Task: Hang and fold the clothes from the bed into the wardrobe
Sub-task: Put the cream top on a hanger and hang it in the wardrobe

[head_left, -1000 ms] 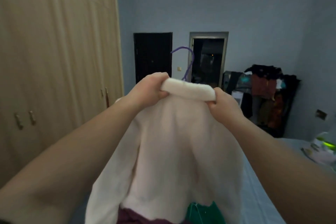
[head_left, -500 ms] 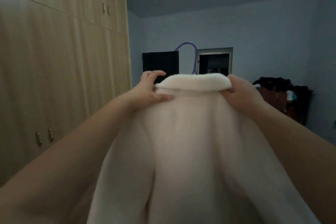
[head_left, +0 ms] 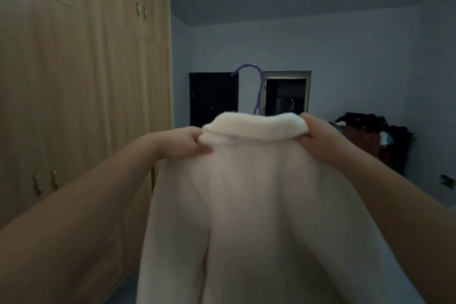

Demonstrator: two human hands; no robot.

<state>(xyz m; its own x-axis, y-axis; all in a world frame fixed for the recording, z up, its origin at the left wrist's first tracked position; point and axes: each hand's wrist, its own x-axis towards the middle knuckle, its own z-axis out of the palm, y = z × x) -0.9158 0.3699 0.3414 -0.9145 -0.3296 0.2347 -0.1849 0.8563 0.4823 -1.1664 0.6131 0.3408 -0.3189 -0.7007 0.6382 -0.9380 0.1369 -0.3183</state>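
A cream fleece coat (head_left: pixel 254 205) hangs in front of me on a purple hanger (head_left: pixel 256 89), whose hook sticks up above the folded collar. My left hand (head_left: pixel 182 143) pinches the left end of the collar. My right hand (head_left: pixel 323 140) grips the collar's right end. The coat's back faces me and its lower part runs out of the frame. The wooden wardrobe (head_left: pixel 81 106) fills the left side with its doors shut. The bed is hidden behind the coat.
A dark door (head_left: pixel 213 99) and an open doorway (head_left: pixel 286 94) are in the far wall. A pile of dark and red clothes (head_left: pixel 370 136) stands at the right. A wall socket (head_left: pixel 447 181) sits low on the right wall.
The coat has been lifted and spread, so it now hides the bed and clothes below. My view has tilted up. Both hands have moved apart to the collar's ends.
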